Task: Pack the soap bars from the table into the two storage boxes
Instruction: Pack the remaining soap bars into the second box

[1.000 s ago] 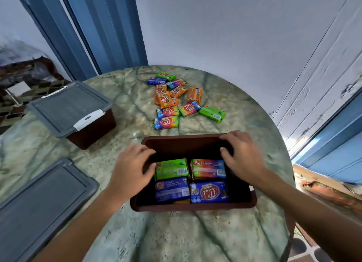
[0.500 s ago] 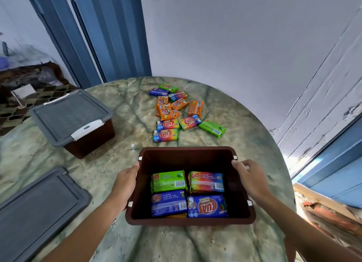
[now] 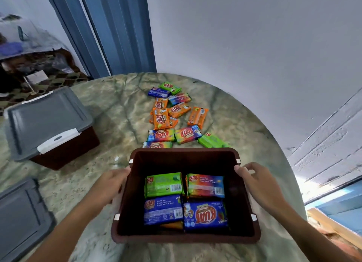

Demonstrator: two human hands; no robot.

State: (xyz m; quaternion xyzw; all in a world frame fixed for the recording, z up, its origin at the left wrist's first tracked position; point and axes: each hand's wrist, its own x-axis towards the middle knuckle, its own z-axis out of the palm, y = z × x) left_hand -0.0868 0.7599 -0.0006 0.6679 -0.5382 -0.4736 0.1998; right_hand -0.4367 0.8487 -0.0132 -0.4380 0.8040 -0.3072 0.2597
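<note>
A closed box (image 3: 49, 124) is seen far left on the worktop (image 3: 117, 108). The open box (image 3: 184, 236) is clasped at its side rims, left grip (image 3: 109, 185) and right grip (image 3: 256, 183) curled round them. Loose soap bars (image 3: 172, 116) are scattered just behind it.

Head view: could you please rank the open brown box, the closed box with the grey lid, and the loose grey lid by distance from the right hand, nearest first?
1. Open brown box: held at its right wall by the right hand.
2. Closed box with the grey lid: far left, beyond the open box.
3. Loose grey lid: left edge, about as far; too close to call.
</note>
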